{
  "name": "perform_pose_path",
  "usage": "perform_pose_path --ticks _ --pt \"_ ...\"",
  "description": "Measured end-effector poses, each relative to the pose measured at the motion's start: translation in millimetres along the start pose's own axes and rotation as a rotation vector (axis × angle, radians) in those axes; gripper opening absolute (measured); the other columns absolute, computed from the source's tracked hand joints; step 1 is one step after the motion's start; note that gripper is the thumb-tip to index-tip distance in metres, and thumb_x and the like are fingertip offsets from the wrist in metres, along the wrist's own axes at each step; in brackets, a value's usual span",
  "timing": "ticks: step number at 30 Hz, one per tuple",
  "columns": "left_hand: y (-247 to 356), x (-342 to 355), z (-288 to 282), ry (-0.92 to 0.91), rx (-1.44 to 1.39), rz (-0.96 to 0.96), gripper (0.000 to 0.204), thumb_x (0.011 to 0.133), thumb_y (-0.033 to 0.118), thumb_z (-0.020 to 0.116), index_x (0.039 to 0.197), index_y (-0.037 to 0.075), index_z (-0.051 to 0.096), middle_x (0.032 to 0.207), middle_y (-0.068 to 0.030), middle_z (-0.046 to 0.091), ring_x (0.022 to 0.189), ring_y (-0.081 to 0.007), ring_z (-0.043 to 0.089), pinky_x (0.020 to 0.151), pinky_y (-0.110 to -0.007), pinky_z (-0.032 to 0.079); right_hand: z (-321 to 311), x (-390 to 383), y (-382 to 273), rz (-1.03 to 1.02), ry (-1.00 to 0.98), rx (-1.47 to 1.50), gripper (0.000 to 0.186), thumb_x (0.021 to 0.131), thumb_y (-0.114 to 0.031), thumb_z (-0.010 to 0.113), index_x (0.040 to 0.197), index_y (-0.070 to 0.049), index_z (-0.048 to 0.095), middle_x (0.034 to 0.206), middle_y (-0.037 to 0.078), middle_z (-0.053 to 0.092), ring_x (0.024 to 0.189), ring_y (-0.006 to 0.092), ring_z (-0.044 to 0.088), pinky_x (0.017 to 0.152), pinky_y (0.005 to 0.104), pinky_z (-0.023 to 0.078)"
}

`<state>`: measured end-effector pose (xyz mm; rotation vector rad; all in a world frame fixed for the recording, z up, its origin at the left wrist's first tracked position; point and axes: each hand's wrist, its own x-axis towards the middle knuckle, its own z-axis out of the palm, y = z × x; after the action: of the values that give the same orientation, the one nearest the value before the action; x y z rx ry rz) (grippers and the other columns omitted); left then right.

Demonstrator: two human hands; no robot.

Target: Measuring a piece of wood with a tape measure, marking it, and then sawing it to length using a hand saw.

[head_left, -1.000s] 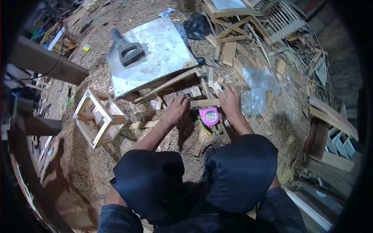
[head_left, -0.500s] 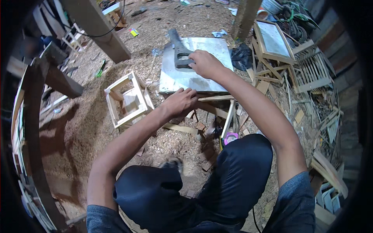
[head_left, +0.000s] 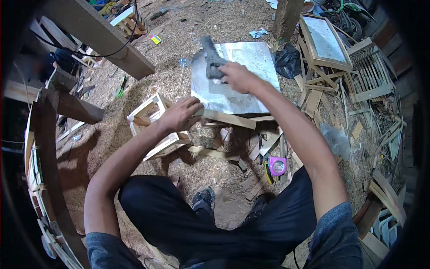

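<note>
Right hand [head_left: 236,77] is clenched around the handle of a dark nail gun [head_left: 210,57], and that tool sits over the far-left part of the metal sheet [head_left: 251,89], which lies flat on the sawdust floor [head_left: 179,40]. The sheet looks to serve as a firm, level working base amid all that loose sawdust. At the sheet's near edge, a wooden slat [head_left: 233,119] runs along it, and the left hand [head_left: 179,114] curls down on the slat's left end, apparently pinning it steady. Just left of the sheet stands a small open wooden frame [head_left: 150,123], partly covered by that left hand and forearm. Nearer than the sheet, toward the person's knees, a pink tape measure [head_left: 277,165] rests among offcuts. Right of the sheet, a heap of scrap slats [head_left: 367,76] and a framed panel [head_left: 324,40] are piled up. The nail gun's nose is blurred, so whether it touches the sheet is hard to tell; the right fingers hide its trigger, and the picture's dark rim cuts off the beams [head_left: 96,36] left of the sheet.
</note>
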<state>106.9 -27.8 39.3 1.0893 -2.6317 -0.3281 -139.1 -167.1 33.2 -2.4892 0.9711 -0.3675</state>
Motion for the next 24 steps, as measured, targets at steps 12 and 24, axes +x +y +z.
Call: perform_pose_path --ticks 12,24 --pt "2.7 27.3 36.7 0.159 0.096 -0.282 0.035 0.091 0.024 0.065 0.122 0.007 0.059 0.12 -0.0141 0.059 0.115 -0.0331 0.054 0.101 -0.045 0.039 -61.3 -111.4 -115.7 0.295 0.686 1.414 0.04 0.094 -0.014 0.059 0.125 0.004 0.043 0.096 0.01 0.063 0.084 0.0159 0.062 0.073 0.0292 0.051" --pt "25.6 39.9 68.9 0.474 -0.202 -0.282 0.034 0.084 0.015 0.071 0.116 0.003 0.068 0.112 -0.0185 0.062 0.105 -0.0354 0.058 0.093 -0.044 0.046 63.6 -187.0 -167.2 0.603 0.907 0.739 0.02 0.094 -0.016 0.062 0.081 -0.001 0.059 0.064 0.001 0.056 0.06 0.0073 0.051 0.055 0.0268 0.039"
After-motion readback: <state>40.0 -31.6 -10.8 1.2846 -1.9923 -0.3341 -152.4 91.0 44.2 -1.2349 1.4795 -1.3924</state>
